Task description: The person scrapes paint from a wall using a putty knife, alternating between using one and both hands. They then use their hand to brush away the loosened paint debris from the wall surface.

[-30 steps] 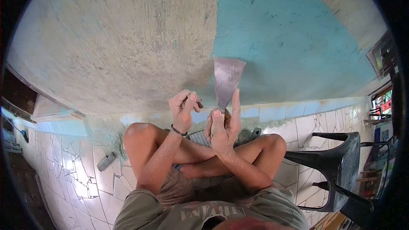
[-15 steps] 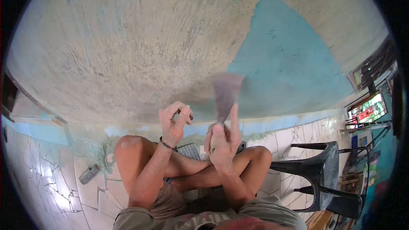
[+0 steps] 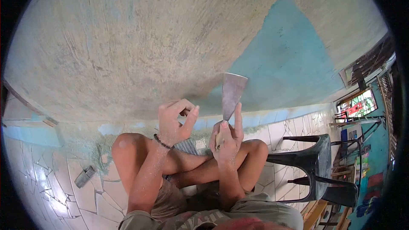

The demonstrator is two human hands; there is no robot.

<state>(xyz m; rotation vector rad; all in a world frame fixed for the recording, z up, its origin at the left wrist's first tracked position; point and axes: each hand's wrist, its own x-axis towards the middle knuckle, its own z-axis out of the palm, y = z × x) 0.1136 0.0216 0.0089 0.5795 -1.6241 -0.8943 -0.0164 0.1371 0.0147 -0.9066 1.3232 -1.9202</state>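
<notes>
My right hand (image 3: 226, 145) is wrapped round the handle of a putty knife (image 3: 233, 91), with the index finger stretched along the blade. The wide metal blade points up, its edge overlapping the border between bare and painted wall in this view. Teal paint (image 3: 281, 51) covers a pointed patch of the wall (image 3: 140, 42); around it the surface is scraped, beige and streaky. To the left, my left hand (image 3: 175, 121) is raised before the lower wall, fingers loosely curled, thumb apart, nothing visible in it. Pale dust speckles the forearms.
My crossed legs (image 3: 132, 153) are on the cracked-tile floor (image 3: 85, 200), close to the wall base. A small grey block-like object (image 3: 84, 176) lies on the floor at left. At right is a black chair (image 3: 317, 166), with wooden pieces (image 3: 315, 215) beyond and a window (image 3: 358, 104) behind.
The putty knife, blurred earlier, is now sharp and has shifted slightly right with my right hand. My left thumb has moved farther from its fingers. The view has shifted slightly.
</notes>
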